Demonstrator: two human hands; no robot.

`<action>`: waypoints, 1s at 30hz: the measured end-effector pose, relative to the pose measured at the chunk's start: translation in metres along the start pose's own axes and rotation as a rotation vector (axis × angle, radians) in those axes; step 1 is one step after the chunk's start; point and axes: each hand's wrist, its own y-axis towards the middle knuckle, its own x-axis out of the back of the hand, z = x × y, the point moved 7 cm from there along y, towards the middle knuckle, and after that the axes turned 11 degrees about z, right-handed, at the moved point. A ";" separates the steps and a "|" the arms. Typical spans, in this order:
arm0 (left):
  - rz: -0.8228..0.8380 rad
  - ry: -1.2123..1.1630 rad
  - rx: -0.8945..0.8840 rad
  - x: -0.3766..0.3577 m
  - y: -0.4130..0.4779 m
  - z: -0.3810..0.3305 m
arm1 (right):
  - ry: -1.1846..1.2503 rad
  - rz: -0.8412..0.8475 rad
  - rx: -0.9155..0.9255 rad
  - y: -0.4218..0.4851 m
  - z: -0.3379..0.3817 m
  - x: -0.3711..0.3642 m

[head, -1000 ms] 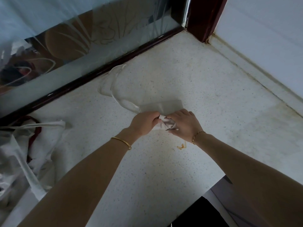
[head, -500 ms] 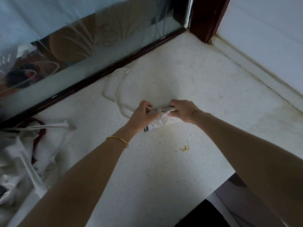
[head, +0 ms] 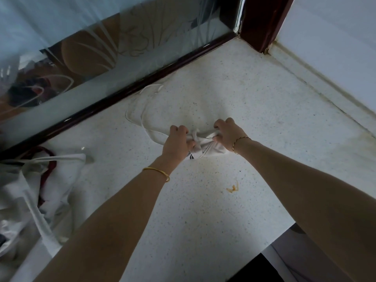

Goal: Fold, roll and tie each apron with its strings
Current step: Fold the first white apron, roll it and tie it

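Two hands: left hand [head: 176, 143] and right hand [head: 227, 134] meet at centre frame, one at each end of the rolled apron [head: 205, 148].
Fingers: both sets are curled tight. The left grips the bundle's left end; the right pinches cloth at its right end.
Rolled apron: a white bundle on the speckled counter [head: 203, 216], between the hands, with dark print at its lower edge.
Strings [head: 142, 119]: loose white loops trail toward the upper left and end near the dark red frame [head: 122, 96]. Whether any turn already circles the roll cannot be told.
Stage (judged): roll formed, tying to come.
Risk, unrolling: soft, unbound cloth would likely spring open if either grip slackens to reach for a string.
Risk, tangling: the slack loops may knot on themselves when pulled in.
Risk, soiling: the orange scrap [head: 233, 188] lies near, below the bundle, and dragging the cloth across it could mark the white fabric.
Lower left: a heap of aprons [head: 40, 190], white with dark red trim, well apart.
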 end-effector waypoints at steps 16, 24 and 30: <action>0.055 0.198 -0.061 0.000 0.011 0.001 | -0.196 0.209 0.133 0.012 0.031 -0.017; 0.199 -0.216 -0.120 0.021 -0.007 -0.008 | 0.226 0.411 0.222 -0.007 0.042 -0.010; 0.053 -0.862 0.036 0.057 -0.030 0.012 | 0.677 0.301 0.188 -0.021 0.028 0.008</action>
